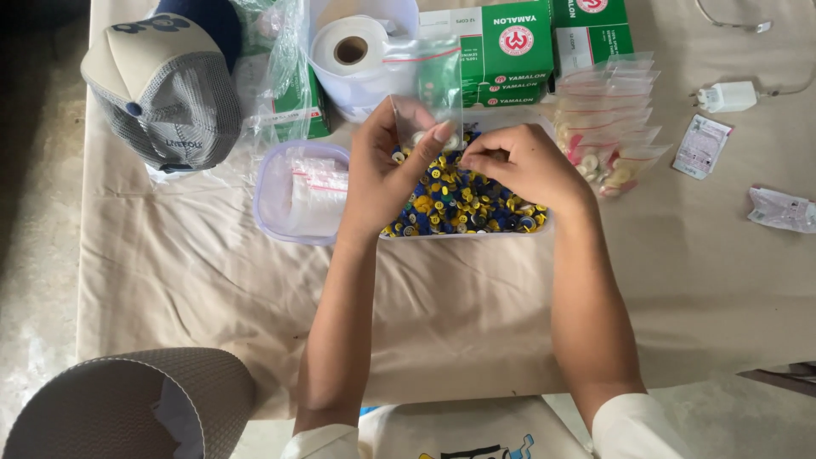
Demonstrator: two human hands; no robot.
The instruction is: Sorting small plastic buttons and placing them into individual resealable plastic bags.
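Over the cloth-covered tabletop [170, 272], my left hand [387, 174] pinched the small zip bag [429, 93] open; my right hand [518, 161] pinched buttons [459, 204], best fed in close above the tray [476, 231].

Head-worn view, directed steeply downward over a cloth-covered table [195, 280]

The scene is seen from just above and behind the forearms, at close range; the cap brim [110, 399] intrudes at the lower left. The far table edge is faced, boxes [510, 51] being set along the top. Only one view is supplied, so nothing is shared.
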